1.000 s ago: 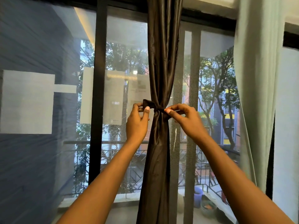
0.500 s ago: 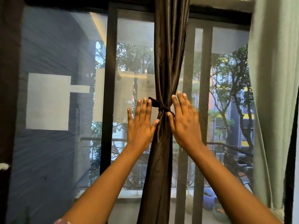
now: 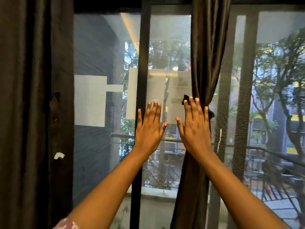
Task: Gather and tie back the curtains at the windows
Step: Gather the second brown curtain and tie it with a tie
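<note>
With both hands flat and empty, left hand (image 3: 149,129) clear, right hand (image 3: 195,128) overlapping the tied curtain (image 3: 208,63), the tie (image 3: 210,113), probably loose, could slip undone unchecked.

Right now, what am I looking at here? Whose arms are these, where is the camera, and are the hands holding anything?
No machine here: a person wears a camera on the head, so you see their own two arms reaching forward. The left hand and the right hand are both spread open, holding nothing. Behind the right hand hangs a dark brown curtain, already gathered and pinched in by a dark tie. Another dark curtain hangs loose at the far left. Behind them is the window, with trees and buildings outside.
</note>
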